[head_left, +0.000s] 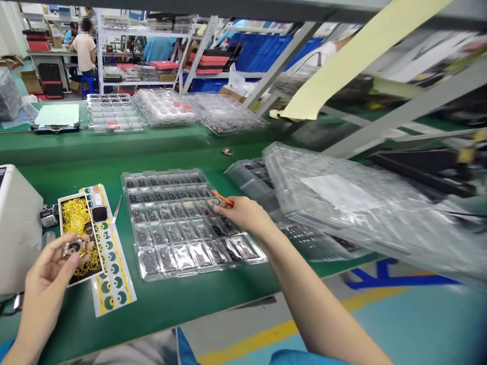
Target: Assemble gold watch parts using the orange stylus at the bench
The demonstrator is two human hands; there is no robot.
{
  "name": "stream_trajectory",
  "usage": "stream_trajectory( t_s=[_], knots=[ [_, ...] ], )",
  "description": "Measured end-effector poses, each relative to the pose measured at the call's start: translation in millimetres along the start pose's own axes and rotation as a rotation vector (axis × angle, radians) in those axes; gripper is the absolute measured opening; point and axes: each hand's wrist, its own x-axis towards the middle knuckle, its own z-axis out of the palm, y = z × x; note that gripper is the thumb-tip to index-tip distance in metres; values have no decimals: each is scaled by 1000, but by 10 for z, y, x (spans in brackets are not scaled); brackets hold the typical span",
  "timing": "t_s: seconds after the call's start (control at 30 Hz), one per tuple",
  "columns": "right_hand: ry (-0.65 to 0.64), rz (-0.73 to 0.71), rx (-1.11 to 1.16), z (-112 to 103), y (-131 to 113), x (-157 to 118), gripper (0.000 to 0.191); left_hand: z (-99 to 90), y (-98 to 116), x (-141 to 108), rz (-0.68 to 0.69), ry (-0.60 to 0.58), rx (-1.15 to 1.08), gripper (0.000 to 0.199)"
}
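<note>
My left hand (51, 266) holds a small round metal part (74, 248) over a black card strewn with yellow rings (78, 223). My right hand (245, 213) grips a thin orange stick (221, 197) and reaches over the right side of a clear blister tray (190, 223) whose pockets hold several small dark parts. The stick's tip points toward a pocket near the tray's upper right. A yellow sticker strip (110, 263) with green and white round labels lies between the card and the tray.
A white machine (17, 228) stands at the left edge. Stacks of clear trays (342, 203) lie to the right and more trays (160, 109) at the back of the green bench (76, 157). People work in the far background.
</note>
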Motion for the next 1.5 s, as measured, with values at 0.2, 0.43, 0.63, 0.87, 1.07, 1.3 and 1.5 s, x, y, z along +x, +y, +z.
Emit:
stream_trajectory(
  t_s=[0.2, 0.43, 0.63, 0.87, 1.07, 1.3, 1.5],
  knots=[
    [-39, -237, 330, -118, -248, -204, 40, 21, -53, 5, -17, -52, -5, 45],
    [-285, -529, 394, 137, -1076, -558, 57, 111, -5, 19, -50, -252, 23, 25],
    [-524, -792, 658, -83, -1496, -873, 44, 109, -7, 15, 1, -240, 62, 16],
    [-688, -884, 576, 248, -1873, -1066, 59, 95, 7, -14, 164, 53, -75, 11],
    [-904, -835, 501, 227, -2089, -986, 74, 73, 29, -10, 230, 114, 4, 10],
    [-1067, -885, 724, 90, -2126, -1098, 70, 92, -14, 15, 88, -95, -29, 22],
    [-1097, -857, 758, 96, -2050, -1175, 72, 108, -23, -3, 199, -85, 100, 9]
  ],
)
